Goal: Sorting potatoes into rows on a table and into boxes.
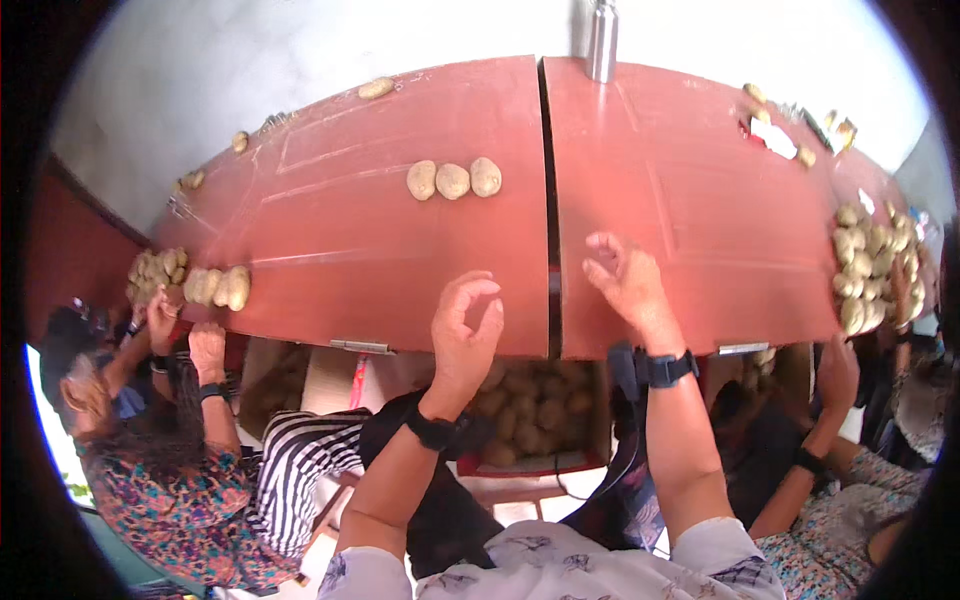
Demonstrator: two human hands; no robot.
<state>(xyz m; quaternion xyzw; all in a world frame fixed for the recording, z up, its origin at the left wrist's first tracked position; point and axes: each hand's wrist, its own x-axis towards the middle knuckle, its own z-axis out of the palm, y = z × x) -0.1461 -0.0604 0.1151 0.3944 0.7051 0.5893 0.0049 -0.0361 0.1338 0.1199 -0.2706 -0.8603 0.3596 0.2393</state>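
Note:
My left hand hovers over the near part of the red table, fingers curved and apart, holding nothing. My right hand is over the table right of the dark gap, its thumb and fingers also curved with nothing between them. Beyond my left hand, three potatoes stand side by side in a row; the middle potato lies between the left potato and the right potato. Below the table edge, between my forearms, a box of potatoes is partly hidden.
A metal bottle stands at the far edge. People sit on both sides, their hands near a potato row, a left pile and a larger right pile. A lone potato lies at the back. Metal hinges line the near edge.

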